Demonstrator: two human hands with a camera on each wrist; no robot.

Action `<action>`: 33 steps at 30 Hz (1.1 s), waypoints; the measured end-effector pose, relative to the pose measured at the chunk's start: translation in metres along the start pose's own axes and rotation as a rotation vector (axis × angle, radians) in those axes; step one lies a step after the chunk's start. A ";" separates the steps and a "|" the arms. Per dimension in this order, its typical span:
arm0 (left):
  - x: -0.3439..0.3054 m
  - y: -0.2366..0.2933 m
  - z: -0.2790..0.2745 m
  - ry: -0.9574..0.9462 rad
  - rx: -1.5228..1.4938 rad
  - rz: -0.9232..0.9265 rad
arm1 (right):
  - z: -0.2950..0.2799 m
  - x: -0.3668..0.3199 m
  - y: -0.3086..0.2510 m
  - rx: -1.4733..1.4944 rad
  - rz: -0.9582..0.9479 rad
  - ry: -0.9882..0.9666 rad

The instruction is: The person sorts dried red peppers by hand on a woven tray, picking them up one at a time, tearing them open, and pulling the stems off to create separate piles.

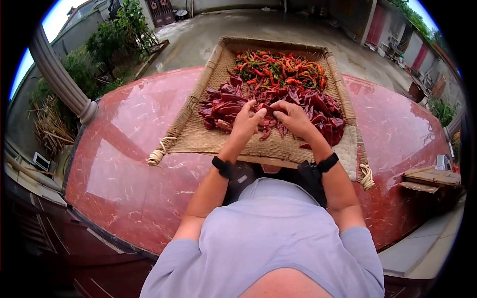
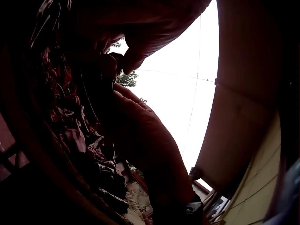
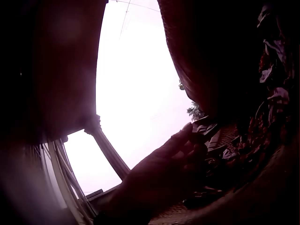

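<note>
A dark red dried chili pepper (image 1: pixel 269 111) is pinched between my two hands, above the near edge of a pepper pile. My left hand (image 1: pixel 245 124) grips it from the left with thumb and fingers. From the other side my right hand (image 1: pixel 297 120) pinches it, thumb and fingertips close to the left thumb. Fingers partly cover the pepper. Dark red dried peppers (image 1: pixel 228 104) lie to the left of the hands, and more dark peppers (image 1: pixel 325 116) lie to the right. Both wrist views are very dark, with the hands meeting fingertip to fingertip in the left one.
A woven tray (image 1: pixel 198 141) with a raised rim holds the peppers, smaller orange-red and green ones (image 1: pixel 278 69) at its far end. It lies over a glossy red stone surface (image 1: pixel 134 184). A column (image 1: pixel 64 79) stands at left; wooden boards (image 1: pixel 432 176) lie at right.
</note>
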State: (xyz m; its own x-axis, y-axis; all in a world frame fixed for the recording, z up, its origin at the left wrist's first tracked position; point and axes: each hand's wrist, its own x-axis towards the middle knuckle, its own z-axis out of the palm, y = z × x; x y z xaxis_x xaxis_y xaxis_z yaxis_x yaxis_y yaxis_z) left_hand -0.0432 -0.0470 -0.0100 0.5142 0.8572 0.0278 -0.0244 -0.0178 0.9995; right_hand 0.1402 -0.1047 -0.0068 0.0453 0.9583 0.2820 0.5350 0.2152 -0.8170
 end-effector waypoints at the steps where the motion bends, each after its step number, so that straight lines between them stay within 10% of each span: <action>1: 0.000 -0.002 -0.001 -0.007 -0.015 0.006 | 0.004 -0.002 -0.001 0.107 0.078 -0.047; 15: 0.006 0.012 -0.026 0.302 -0.191 0.096 | -0.007 -0.013 0.022 -0.933 0.219 0.075; 22: 0.004 -0.008 -0.009 -0.056 0.028 0.047 | -0.018 -0.013 0.003 -0.417 0.316 0.330; 26: -0.002 -0.003 0.008 -0.044 -0.022 0.024 | -0.018 -0.008 0.001 0.157 0.156 0.156; 29: 0.000 -0.007 0.007 -0.084 -0.091 0.031 | -0.015 -0.008 -0.010 0.200 0.083 -0.039; 33: 0.002 -0.004 -0.003 0.116 -0.203 0.008 | -0.019 0.003 0.001 -0.056 0.092 0.183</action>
State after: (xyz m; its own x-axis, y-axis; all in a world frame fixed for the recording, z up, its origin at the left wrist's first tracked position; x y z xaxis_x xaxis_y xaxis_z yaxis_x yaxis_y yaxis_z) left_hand -0.0445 -0.0438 -0.0136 0.4121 0.9109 0.0225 -0.2059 0.0691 0.9761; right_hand 0.1570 -0.1056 0.0031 0.2459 0.9221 0.2989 0.5675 0.1130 -0.8156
